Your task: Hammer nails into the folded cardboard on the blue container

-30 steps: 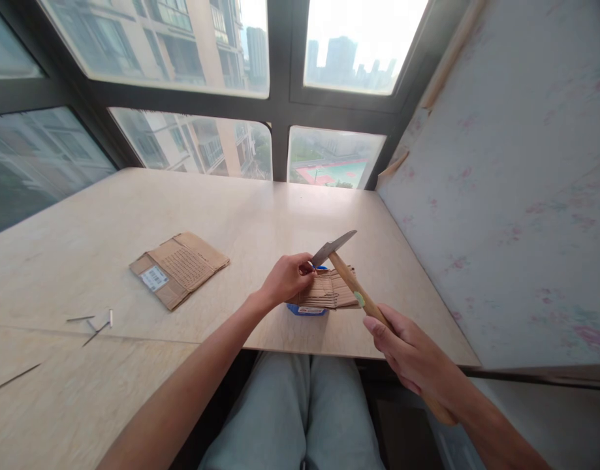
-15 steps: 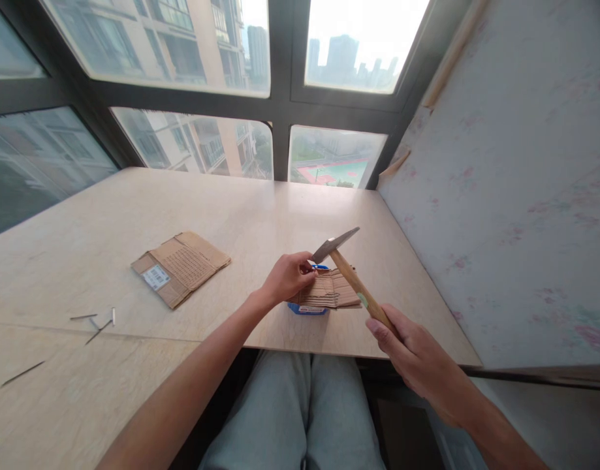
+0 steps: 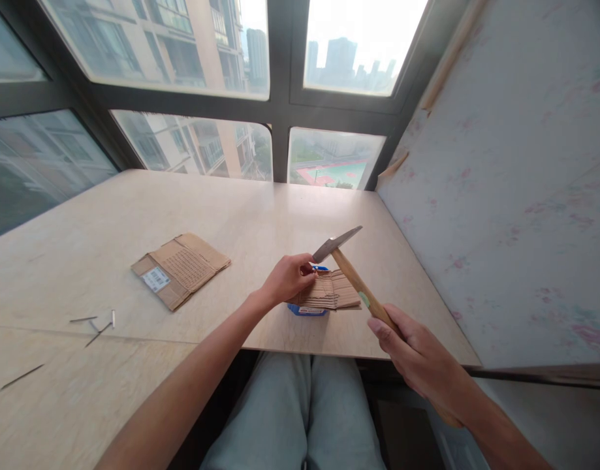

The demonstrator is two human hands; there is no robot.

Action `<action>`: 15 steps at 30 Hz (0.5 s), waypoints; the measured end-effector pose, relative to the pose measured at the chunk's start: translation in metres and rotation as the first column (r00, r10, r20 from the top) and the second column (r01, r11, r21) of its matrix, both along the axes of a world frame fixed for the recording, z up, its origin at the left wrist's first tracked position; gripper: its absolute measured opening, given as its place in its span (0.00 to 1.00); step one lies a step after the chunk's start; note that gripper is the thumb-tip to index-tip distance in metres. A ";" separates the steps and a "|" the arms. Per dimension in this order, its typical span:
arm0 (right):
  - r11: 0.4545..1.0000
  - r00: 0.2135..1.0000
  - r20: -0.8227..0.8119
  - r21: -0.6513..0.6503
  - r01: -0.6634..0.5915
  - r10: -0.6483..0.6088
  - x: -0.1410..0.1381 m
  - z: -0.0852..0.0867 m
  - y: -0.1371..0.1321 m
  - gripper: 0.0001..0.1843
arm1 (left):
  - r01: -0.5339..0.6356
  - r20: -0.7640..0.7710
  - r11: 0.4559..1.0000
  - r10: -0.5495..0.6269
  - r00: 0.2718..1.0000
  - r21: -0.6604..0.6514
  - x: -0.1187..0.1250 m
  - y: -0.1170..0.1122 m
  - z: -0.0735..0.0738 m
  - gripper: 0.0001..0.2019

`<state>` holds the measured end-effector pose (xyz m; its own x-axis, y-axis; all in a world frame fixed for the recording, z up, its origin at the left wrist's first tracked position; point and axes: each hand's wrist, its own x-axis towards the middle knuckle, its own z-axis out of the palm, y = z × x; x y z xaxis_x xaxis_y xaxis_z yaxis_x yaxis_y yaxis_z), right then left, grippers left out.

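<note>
One label [image 3: 156, 279] (unreadably small) marks cardboard [image 3: 196, 264] on the worktop [image 3: 231, 209]; my right grip [image 3: 408, 343] encloses a hammer [image 3: 352, 273], my left grip [image 3: 286, 279] curls, hold hidden.

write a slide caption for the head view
Right hand holds a hammer; left hand on cardboard, nails to the left.

The hammer [image 3: 354, 277], with a wooden handle bearing a pale green patch and a grey metal head [image 3: 337, 245], slants above the layered brown cardboard [image 3: 333, 289]. The cardboard lies roughly flat over a blue container [image 3: 294, 309].
</note>
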<state>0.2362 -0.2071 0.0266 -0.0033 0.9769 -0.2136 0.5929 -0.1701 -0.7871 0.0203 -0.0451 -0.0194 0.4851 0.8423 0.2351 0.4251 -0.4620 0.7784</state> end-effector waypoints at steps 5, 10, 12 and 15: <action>0.998 0.998 -0.069 -0.057 0.007 -0.011 0.001 -0.006 0.000 0.20 | 0.047 -0.019 0.999 -0.047 0.999 0.008 -0.004 -0.001 0.003 0.01; 0.995 0.991 -0.126 -0.099 0.033 -0.046 -0.001 -0.007 0.000 0.21 | 0.059 -0.026 0.998 -0.058 0.998 0.020 -0.004 -0.001 0.004 0.02; 0.993 0.988 -0.145 -0.110 0.041 -0.057 -0.002 -0.006 0.000 0.22 | 0.059 -0.030 0.998 -0.058 0.998 0.026 -0.003 -0.001 0.004 0.01; 0.990 0.983 -0.166 -0.128 0.054 -0.075 -0.002 -0.005 0.000 0.23 | 0.068 -0.047 0.996 -0.065 0.997 0.050 -0.008 -0.001 0.006 0.06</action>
<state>0.2341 -0.2071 0.0217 0.0126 0.9428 -0.3332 0.4366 -0.3050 -0.8464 0.0118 -0.0463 -0.0130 0.5508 0.7951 0.2541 0.4261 -0.5296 0.7335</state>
